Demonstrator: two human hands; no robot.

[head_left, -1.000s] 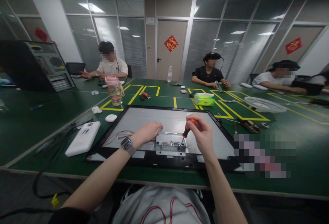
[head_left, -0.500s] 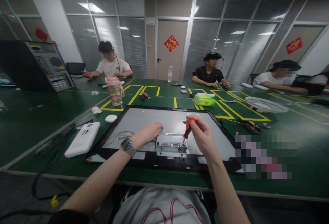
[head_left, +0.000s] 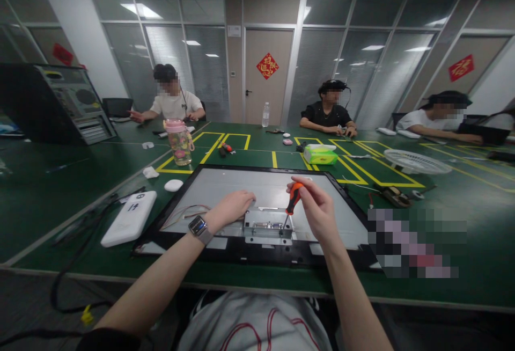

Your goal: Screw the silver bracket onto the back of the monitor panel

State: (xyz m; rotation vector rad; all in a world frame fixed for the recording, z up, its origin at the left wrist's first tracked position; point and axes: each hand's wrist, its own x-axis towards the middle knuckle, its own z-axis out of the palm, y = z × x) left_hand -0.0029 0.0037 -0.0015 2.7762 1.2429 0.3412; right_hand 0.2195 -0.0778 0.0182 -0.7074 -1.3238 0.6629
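A large flat display panel (head_left: 201,190) with a black frame lies on the green table before me. Near its close edge sits a metal bracket (head_left: 263,217) with a row of connector ports. My right hand (head_left: 316,206) is closed round the red-and-black handle of a screwdriver (head_left: 295,196). The shaft points down, slightly tilted, with its tip at the right part of the bracket; the exact contact point is too small to make out. Beside the bracket's left rear corner, my left hand (head_left: 231,209) rests palm down with fingers stretched forward and to the right; its thumb is hidden.
To the left are a white phone-shaped object (head_left: 131,219), a white round case (head_left: 174,185), cables (head_left: 92,211) and a pink-lidded bottle (head_left: 179,141). A green tissue pack (head_left: 321,154) and white fan grille (head_left: 416,161) stand beyond. Several people sit across the table.
The screwdriver handle and right-hand fingers have shifted very slightly. My left hand stays in the same place beside the bracket.
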